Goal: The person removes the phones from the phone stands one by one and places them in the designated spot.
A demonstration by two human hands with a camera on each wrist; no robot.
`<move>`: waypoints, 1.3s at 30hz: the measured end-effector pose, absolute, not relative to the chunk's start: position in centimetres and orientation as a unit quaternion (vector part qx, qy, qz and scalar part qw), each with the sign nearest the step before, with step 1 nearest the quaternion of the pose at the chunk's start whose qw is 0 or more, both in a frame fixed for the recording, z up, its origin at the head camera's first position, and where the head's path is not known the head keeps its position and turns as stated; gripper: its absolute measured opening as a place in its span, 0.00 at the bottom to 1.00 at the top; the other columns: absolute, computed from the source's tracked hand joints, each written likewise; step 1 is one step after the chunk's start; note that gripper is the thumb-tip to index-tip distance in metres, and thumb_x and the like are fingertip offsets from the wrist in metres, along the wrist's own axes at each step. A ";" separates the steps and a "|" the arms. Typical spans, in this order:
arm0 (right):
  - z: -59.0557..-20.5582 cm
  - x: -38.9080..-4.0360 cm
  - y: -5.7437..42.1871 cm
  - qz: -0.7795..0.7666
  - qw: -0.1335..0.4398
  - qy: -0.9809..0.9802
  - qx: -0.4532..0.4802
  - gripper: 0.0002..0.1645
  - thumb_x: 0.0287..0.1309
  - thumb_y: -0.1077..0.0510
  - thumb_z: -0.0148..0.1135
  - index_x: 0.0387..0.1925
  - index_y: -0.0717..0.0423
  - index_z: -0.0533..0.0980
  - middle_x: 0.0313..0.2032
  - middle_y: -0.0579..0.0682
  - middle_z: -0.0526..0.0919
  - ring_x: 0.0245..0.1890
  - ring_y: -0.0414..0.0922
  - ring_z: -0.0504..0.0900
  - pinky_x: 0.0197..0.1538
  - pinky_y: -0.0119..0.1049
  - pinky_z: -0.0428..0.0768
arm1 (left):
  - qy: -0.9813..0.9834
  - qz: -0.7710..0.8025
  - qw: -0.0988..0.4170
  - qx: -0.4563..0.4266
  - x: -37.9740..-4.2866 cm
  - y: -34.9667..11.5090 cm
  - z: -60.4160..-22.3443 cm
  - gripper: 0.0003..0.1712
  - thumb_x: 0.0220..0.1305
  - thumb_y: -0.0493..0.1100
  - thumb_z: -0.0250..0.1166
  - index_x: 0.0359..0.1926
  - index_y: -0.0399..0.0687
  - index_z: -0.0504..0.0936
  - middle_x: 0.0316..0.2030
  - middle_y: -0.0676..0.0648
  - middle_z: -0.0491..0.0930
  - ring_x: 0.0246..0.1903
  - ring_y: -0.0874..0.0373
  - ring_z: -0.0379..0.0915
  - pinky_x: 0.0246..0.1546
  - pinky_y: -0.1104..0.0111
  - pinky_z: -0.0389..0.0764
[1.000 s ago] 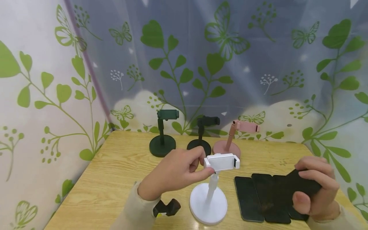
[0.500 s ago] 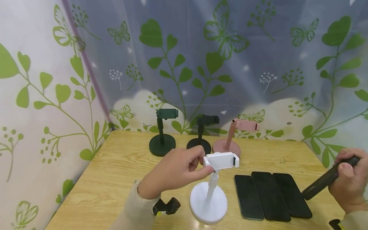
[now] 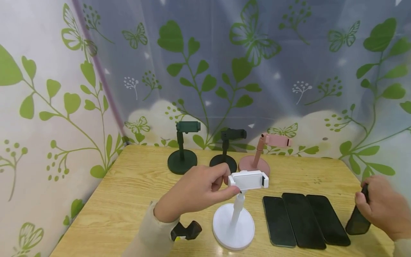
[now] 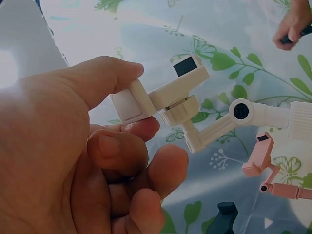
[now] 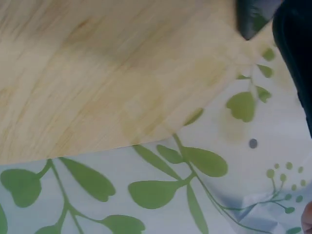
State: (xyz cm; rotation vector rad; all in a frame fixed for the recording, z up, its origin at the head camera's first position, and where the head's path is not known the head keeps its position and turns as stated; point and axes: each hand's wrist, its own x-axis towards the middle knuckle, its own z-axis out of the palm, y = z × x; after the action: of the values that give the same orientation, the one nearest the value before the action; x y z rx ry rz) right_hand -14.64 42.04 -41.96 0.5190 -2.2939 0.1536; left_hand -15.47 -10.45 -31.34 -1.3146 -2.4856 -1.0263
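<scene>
At the end of its clamp, my left hand (image 3: 199, 189) pinches a white phone stand (image 3: 233, 226) between thumb and forefinger. In the left wrist view the thumb lies on the outer face of the clamp jaw of the white stand (image 4: 132, 103), other fingers curled below. Over at the right, my right hand (image 3: 385, 207) grips a dark phone (image 3: 358, 223), tilted, its lower end close by the rightmost of three black phones (image 3: 328, 219) lying side by side. A dark phone edge (image 5: 295, 63) fills the right side of the right wrist view.
Behind stand a green phone stand (image 3: 182, 162), a black phone stand (image 3: 224, 142) and a pink phone stand (image 3: 253, 166), in a row along the back of the wooden table (image 3: 128, 185). A leaf-patterned curtain (image 3: 205, 71) hangs right behind the table.
My right hand has carried the dark phone from above the flat phones to the right, turned it and lowered it beside the row. The left hand stays on the white stand's clamp.
</scene>
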 end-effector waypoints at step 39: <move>-47.2 -18.2 44.1 0.013 0.024 -0.989 0.147 0.16 0.76 0.45 0.57 0.38 0.52 0.68 0.28 0.43 0.67 0.25 0.38 0.64 0.30 0.39 0.66 | -0.829 -0.329 0.083 -0.444 -15.6 -10.8 -31.4 0.12 0.71 0.54 0.68 0.36 0.58 0.74 0.17 0.61 0.59 0.16 0.69 0.53 0.21 0.74 0.59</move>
State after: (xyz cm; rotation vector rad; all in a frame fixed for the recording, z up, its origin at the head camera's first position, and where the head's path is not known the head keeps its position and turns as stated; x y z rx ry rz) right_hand -18.23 44.10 -47.16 0.4540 -3.0601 0.0405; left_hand -15.61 -10.77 -31.38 -1.3261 -2.4756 -0.9836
